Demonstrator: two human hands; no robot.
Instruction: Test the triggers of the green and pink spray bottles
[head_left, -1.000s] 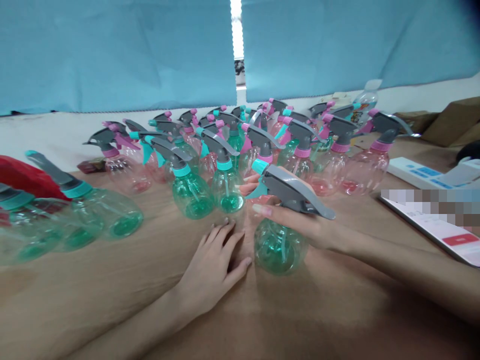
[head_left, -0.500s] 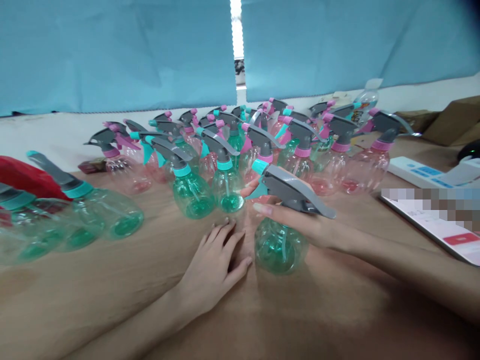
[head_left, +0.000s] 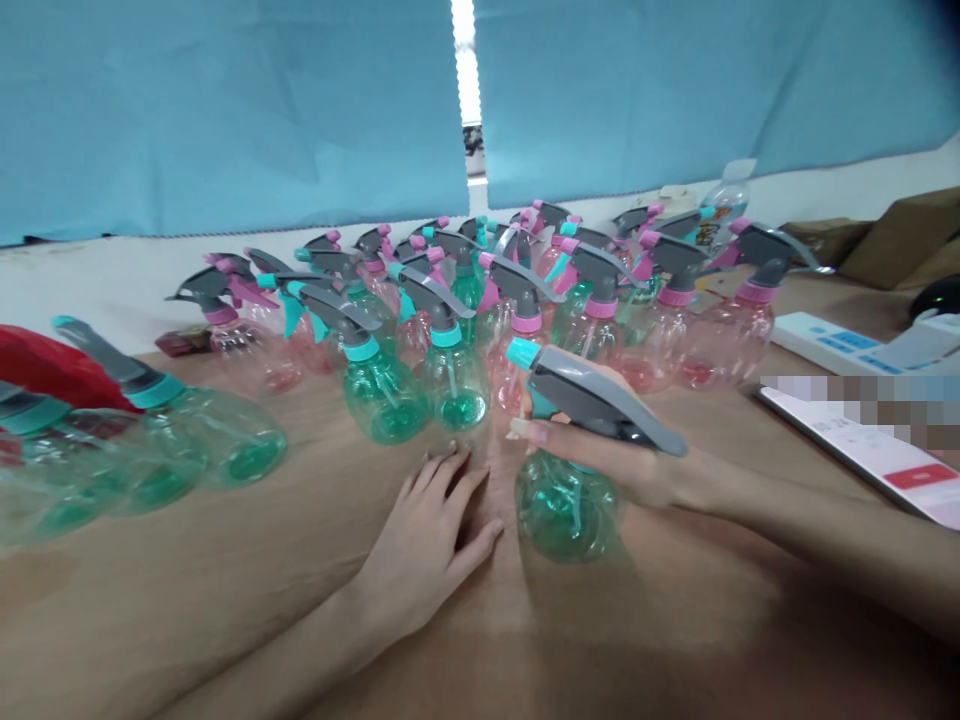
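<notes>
While the left grip (head_left: 420, 540) lies unclenched near two green bottles (head_left: 386, 400), the right grip (head_left: 626, 465) clasps one more bottle (head_left: 562, 510).

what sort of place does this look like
Probably an indoor workroom, though that's a guess: many similar spray bottles crowd a wood-toned table, a phone lies nearby, and blue sheeting hangs behind.

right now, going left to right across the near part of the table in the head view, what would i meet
Green bottles near the left edge → left hand, palm down → teal-nozzled spray bottle gripped by the right hand → phone.
</notes>
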